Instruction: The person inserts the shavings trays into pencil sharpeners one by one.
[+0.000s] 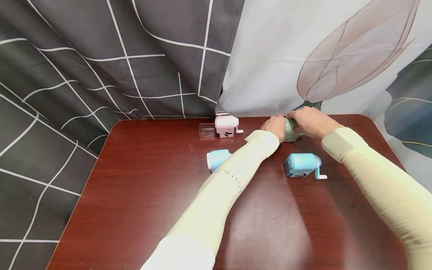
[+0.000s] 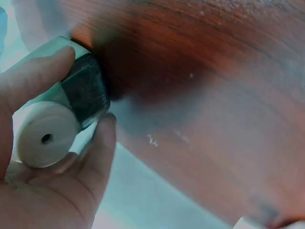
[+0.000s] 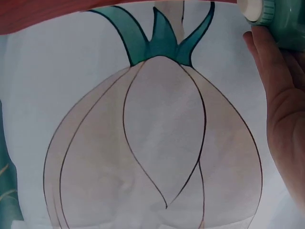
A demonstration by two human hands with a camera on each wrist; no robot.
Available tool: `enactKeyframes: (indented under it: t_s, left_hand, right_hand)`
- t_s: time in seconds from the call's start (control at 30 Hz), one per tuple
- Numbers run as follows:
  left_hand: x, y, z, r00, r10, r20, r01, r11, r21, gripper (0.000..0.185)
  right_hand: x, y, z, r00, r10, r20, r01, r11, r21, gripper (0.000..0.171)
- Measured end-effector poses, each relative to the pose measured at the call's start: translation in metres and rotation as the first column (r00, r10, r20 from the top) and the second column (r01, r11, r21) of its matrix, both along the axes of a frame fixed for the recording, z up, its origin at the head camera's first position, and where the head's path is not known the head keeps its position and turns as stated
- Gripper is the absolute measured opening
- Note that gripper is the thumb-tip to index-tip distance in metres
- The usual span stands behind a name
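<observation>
A green pencil sharpener [image 1: 290, 130] stands near the table's back edge, between both hands. My left hand [image 1: 275, 125] grips it from the left. In the left wrist view the thumb lies along one side of the sharpener [image 2: 52, 50] and the fingers curl round the other, beside its round pale face with a hole and a dark see-through drawer. From the right, my right hand [image 1: 312, 120] holds the same sharpener, its fingers over the top and its thumb lower down. At the right wrist view's corner, part of the sharpener [image 3: 290, 24] shows above the fingers.
A pink sharpener [image 1: 226, 126] with a clear drawer [image 1: 207, 130] pulled out sits at the back. One blue sharpener [image 1: 302, 165] with a crank stands nearer; another light-blue one [image 1: 217, 158] is partly behind my left sleeve. Curtains [image 1: 152, 56] hang behind the table [image 1: 152, 187].
</observation>
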State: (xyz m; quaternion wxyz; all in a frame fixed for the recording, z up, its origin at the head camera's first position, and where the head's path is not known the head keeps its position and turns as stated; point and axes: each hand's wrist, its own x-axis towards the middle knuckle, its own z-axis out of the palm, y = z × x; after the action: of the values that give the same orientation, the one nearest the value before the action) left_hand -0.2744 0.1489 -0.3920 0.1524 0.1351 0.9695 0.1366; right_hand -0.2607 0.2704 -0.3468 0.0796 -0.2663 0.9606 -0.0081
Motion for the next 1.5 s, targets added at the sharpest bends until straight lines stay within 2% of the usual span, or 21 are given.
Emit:
enactKeyframes:
  t_s: [0.1, 0.2, 0.33, 0.43, 0.57, 0.67, 0.73, 0.83, 1.0, 1.13, 1.3, 1.5]
  left_hand:
    - [0.003, -0.001, 0.008, 0.997, -0.06, -0.044, 0.06, 0.998, -0.011, 0.048]
    - [0.005, -0.007, 0.022, 0.989, -0.118, -0.084, 0.117, 0.993, -0.015, 0.045]
    - [0.009, -0.021, 0.041, 0.977, -0.194, -0.094, 0.193, 0.981, -0.014, 0.048]
    - [0.015, -0.038, 0.056, 0.957, -0.258, -0.133, 0.258, 0.966, -0.018, 0.05]
    - [0.029, -0.061, 0.078, 0.914, -0.346, -0.211, 0.343, 0.938, -0.053, 0.048]
    - [0.039, -0.079, 0.093, 0.881, -0.4, -0.252, 0.393, 0.916, -0.079, 0.046]
    - [0.045, -0.092, 0.1, 0.877, -0.407, -0.255, 0.4, 0.913, -0.083, 0.047]
    - [0.052, -0.115, 0.104, 0.873, -0.411, -0.262, 0.403, 0.911, -0.087, 0.048]
    - [0.058, -0.155, 0.097, 0.89, -0.367, -0.269, 0.368, 0.928, -0.049, 0.042]
    - [0.056, -0.185, 0.082, 0.913, -0.296, -0.282, 0.317, 0.948, 0.028, 0.033]
    - [0.042, -0.215, 0.056, 0.943, -0.193, -0.271, 0.22, 0.973, 0.074, 0.033]
    - [0.02, -0.246, 0.021, 0.972, -0.057, -0.228, 0.081, 0.992, 0.096, 0.05]
  right_hand:
    - [0.0, 0.004, 0.001, 1.0, 0.018, -0.01, -0.018, 1.0, 0.003, 0.048]
    - [-0.001, 0.005, 0.002, 0.999, 0.027, -0.02, -0.027, 1.0, -0.007, 0.047]
    - [-0.003, 0.005, -0.001, 0.999, 0.038, -0.03, -0.039, 0.999, -0.021, 0.048]
    - [-0.003, 0.006, -0.003, 0.998, 0.048, -0.036, -0.049, 0.998, -0.026, 0.057]
    - [-0.003, 0.009, -0.002, 1.0, 0.008, -0.01, -0.009, 0.999, -0.034, 0.073]
    - [-0.002, 0.008, 0.0, 1.0, -0.012, 0.012, 0.012, 0.999, -0.031, 0.075]
    - [-0.001, 0.004, 0.001, 1.0, 0.003, 0.012, -0.003, 1.0, -0.029, 0.073]
    - [0.0, -0.006, 0.0, 0.999, 0.038, 0.01, -0.037, 0.999, -0.024, 0.069]
    - [0.005, -0.028, -0.003, 0.996, 0.088, -0.016, -0.088, 0.996, -0.034, 0.063]
    - [0.008, -0.044, -0.004, 0.984, 0.158, -0.078, -0.163, 0.985, -0.058, 0.055]
    - [0.009, -0.063, -0.003, 0.955, 0.246, -0.166, -0.26, 0.963, -0.069, 0.05]
    - [0.006, -0.084, -0.002, 0.938, 0.272, -0.213, -0.288, 0.957, -0.047, 0.046]
